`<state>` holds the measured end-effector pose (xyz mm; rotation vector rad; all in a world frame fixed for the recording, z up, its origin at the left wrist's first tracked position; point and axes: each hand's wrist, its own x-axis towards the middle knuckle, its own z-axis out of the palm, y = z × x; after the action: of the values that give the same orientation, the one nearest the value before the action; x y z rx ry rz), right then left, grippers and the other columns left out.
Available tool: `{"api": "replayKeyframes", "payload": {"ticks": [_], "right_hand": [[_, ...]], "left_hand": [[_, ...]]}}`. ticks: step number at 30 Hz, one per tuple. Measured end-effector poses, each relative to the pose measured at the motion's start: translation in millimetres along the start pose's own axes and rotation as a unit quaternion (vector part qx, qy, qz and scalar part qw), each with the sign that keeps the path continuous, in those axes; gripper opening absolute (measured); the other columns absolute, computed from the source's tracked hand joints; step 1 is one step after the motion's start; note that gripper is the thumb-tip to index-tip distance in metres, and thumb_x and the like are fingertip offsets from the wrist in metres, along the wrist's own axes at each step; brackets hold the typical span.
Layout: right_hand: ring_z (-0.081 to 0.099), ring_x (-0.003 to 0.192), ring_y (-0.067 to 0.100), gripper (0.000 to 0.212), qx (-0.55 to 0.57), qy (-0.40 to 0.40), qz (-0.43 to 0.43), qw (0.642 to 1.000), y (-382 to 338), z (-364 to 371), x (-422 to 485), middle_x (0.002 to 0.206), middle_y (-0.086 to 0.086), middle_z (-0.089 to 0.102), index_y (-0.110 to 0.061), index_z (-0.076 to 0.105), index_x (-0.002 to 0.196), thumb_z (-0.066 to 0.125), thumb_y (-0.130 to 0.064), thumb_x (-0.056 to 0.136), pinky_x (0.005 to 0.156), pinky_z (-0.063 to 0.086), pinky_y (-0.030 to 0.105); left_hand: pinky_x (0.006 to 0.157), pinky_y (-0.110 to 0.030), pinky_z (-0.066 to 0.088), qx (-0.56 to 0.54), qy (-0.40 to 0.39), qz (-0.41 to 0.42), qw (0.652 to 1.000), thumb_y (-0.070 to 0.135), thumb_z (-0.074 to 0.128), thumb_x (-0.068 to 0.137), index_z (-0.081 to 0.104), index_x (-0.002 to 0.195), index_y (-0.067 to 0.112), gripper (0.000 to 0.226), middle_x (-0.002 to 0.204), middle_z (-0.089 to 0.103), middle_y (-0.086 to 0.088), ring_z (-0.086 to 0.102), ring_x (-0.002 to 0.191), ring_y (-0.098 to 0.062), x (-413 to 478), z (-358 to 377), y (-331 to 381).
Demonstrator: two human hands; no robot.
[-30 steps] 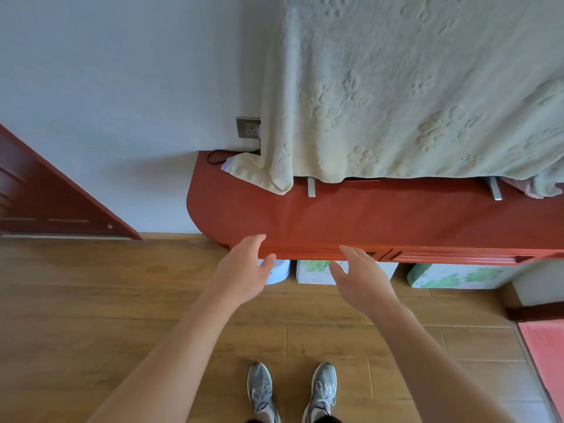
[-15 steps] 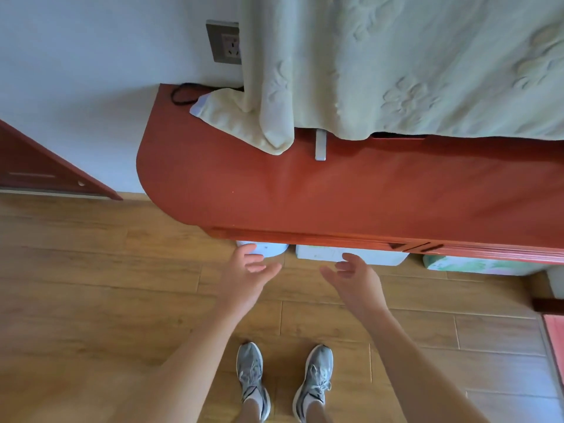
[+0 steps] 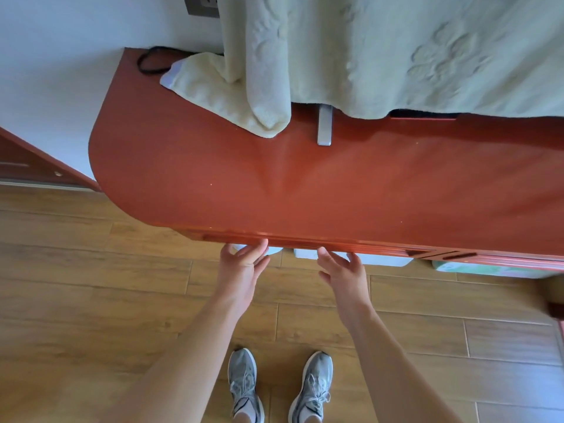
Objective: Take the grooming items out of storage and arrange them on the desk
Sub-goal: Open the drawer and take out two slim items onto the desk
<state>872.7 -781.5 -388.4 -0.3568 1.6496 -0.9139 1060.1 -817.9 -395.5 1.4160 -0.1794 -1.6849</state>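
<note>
Left hand (image 3: 244, 271) and right hand (image 3: 343, 277) at the six o'clock edge of the tabletop (image 3: 274, 184), both released, fingers loose, gripping nothing; blanket (image 3: 396, 56) draped at twelve o'clock.

You look down on a red-brown surface (image 3: 335, 193) with a rounded left end, set against a white wall (image 3: 61, 71). A grey socket (image 3: 201, 6) sits on that wall, with a black cable (image 3: 149, 61) looped below it. A pale green cloth (image 3: 396, 56) with raised flowers hangs over the back of the surface. The floor (image 3: 91, 285) is wood plank, and pale boxes (image 3: 381, 261) stand under the front edge. The light is soft and even.
</note>
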Motion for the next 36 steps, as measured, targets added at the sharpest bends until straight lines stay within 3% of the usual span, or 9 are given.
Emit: {"api": "replayKeyframes", "payload": {"ticks": [3,7,11,15,18,25,29,36], "right_hand": [[0.068,0.104,0.014,0.046,0.085,-0.003,-0.015,0.996,0,3,4,0.104,0.0,0.074,-0.011,0.057,0.119,0.079,-0.023,0.08,0.093,0.053,0.036],[0.068,0.104,0.012,0.053,0.193,0.001,-0.012,0.981,2,10,6,0.115,0.009,0.069,-0.006,0.045,0.127,0.075,-0.011,0.084,0.09,0.05,0.027],[0.068,0.098,0.011,0.051,0.246,-0.009,-0.014,0.969,4,14,6,0.106,0.006,0.068,-0.009,0.042,0.128,0.07,-0.003,0.086,0.095,0.049,0.03],[0.068,0.096,0.012,0.045,0.257,-0.016,-0.027,0.966,9,14,3,0.103,0.006,0.066,-0.01,0.045,0.123,0.069,-0.002,0.086,0.097,0.047,0.032],[0.067,0.093,0.01,0.046,0.262,-0.016,-0.036,0.964,18,12,-4,0.1,0.005,0.063,-0.01,0.043,0.122,0.07,-0.003,0.086,0.099,0.047,0.033],[0.064,0.092,0.013,0.038,0.279,-0.004,-0.055,0.959,51,8,-34,0.099,0.008,0.057,-0.013,0.045,0.116,0.068,-0.001,0.087,0.104,0.046,0.038],[0.065,0.093,0.013,0.04,0.287,-0.002,-0.06,0.956,67,3,-56,0.102,0.008,0.057,-0.013,0.047,0.12,0.065,0.002,0.088,0.101,0.047,0.036],[0.062,0.086,0.013,0.045,0.329,-0.012,-0.039,0.943,94,-10,-90,0.089,0.004,0.056,-0.012,0.043,0.121,0.062,0.008,0.086,0.102,0.045,0.036]], "left_hand": [[0.104,-0.046,0.049,-0.033,0.005,0.008,0.999,-0.001,0.073,0.084,0.042,0.137,0.003,0.062,0.1,0.071,-0.004,0.066,0.11,-0.027,9,1,-6],[0.102,-0.046,0.05,-0.064,-0.009,0.03,0.997,-0.003,0.073,0.082,0.047,0.12,0.014,0.048,0.095,0.067,-0.003,0.063,0.104,-0.024,13,3,-13],[0.094,-0.039,0.054,-0.075,-0.013,0.043,0.996,-0.003,0.074,0.081,0.047,0.118,0.015,0.05,0.096,0.063,-0.005,0.062,0.105,-0.024,13,4,-18],[0.098,-0.039,0.052,-0.082,-0.025,0.05,0.995,0.0,0.08,0.073,0.045,0.118,0.017,0.059,0.092,0.06,-0.004,0.062,0.1,-0.021,9,1,-23],[0.092,-0.038,0.054,-0.093,-0.034,0.039,0.994,-0.003,0.075,0.079,0.042,0.12,0.017,0.056,0.085,0.055,-0.002,0.059,0.097,-0.02,4,-6,-27],[0.099,-0.042,0.049,-0.1,-0.054,0.013,0.993,-0.003,0.072,0.077,0.048,0.116,0.018,0.049,0.092,0.07,0.002,0.065,0.103,-0.02,-31,-29,-39],[0.097,-0.041,0.049,-0.106,-0.05,-0.006,0.993,-0.007,0.067,0.083,0.05,0.104,0.019,0.038,0.093,0.068,0.002,0.063,0.102,-0.021,-52,-45,-50],[0.098,-0.041,0.048,-0.136,-0.053,-0.021,0.989,-0.004,0.07,0.075,0.049,0.094,0.019,0.036,0.085,0.066,0.002,0.063,0.089,-0.017,-88,-69,-74]]}}
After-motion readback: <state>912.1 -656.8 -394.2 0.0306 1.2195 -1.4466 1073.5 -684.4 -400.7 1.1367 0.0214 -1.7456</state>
